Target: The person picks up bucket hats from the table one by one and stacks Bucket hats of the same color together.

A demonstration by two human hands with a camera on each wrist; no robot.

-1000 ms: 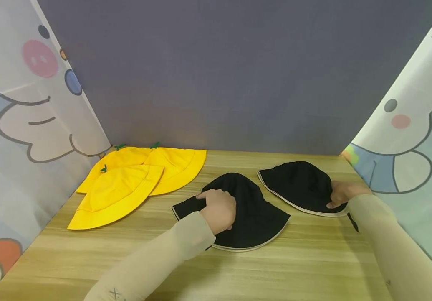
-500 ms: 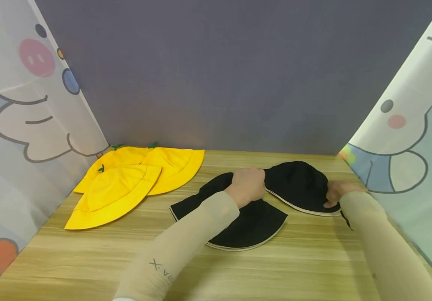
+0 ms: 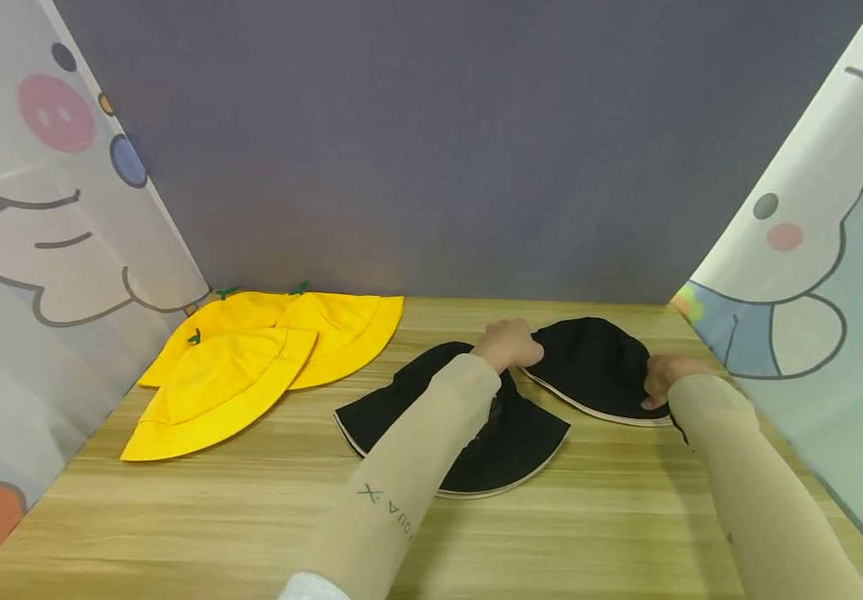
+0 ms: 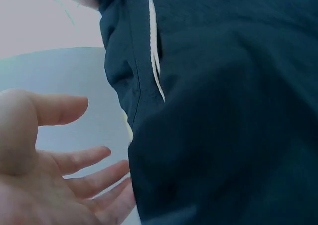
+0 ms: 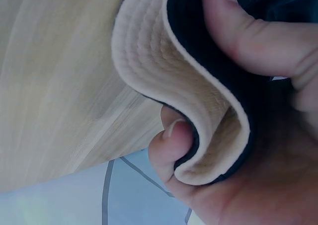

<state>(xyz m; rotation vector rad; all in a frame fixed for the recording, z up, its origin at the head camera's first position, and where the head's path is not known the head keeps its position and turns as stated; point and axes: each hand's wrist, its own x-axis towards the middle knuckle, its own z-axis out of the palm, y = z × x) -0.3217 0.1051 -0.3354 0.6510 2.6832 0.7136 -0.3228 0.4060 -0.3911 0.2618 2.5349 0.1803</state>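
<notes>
Two black bucket hats with pale trim lie on the wooden table. My right hand grips the right end of the farther black hat. In the right wrist view, thumb and curled fingers hold its folded brim, and the beige lining shows. At that hat's left end is my left hand; its fingers are loosely spread beside the black cloth in the left wrist view, with the thumb apart. The nearer black hat lies partly hidden under my left forearm.
Three yellow hats with green sprouts overlap at the left, the front yellow hat nearest me. A grey panel stands behind the table. Cartoon-printed sheets flank both sides, including the right sheet.
My left hand has left the nearer black hat and moved right and away from me to the farther hat's left end. My right hand keeps its grip.
</notes>
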